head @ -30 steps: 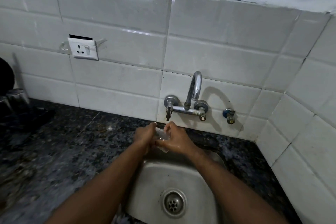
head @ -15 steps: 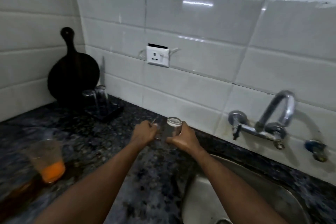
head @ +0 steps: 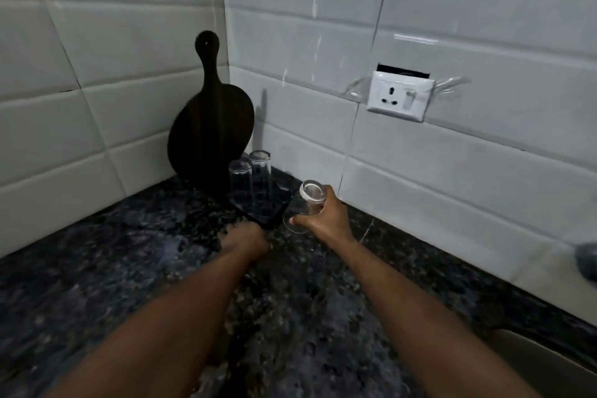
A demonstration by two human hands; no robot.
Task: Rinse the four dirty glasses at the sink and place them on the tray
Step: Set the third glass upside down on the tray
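Where two bare forearms stretch out over the worktop [head: 290,317], its surface is dark speckled stone, polished and mottled grey-black, with the dull metal rim of the sink [head: 549,365] at the near right edge. Three clear glasses are in view. One drinking glass [head: 303,208] is in the right hand [head: 326,220], thumb and fingers wrapped round its side. It is tilted, with the thick end up and the wider end down, held above the worktop just right of the tray's near corner. The left hand [head: 245,237] sits low beside that same corner, knuckles up. It is blurred, so I cannot tell whether it holds or touches anything. Beyond the hands lies one small, dark, flat square tray [head: 255,215], set cornerwise. Two tumblers [head: 240,181] stand side by side on it, touching or nearly so, each a plain straight-sided cylinder. Behind them one dark round chopping board [head: 210,126] with a long handle leans upright into the corner. Glossy white rectangular tiles [head: 484,26] cover both walls, and one white socket [head: 400,95] is on the right-hand wall.
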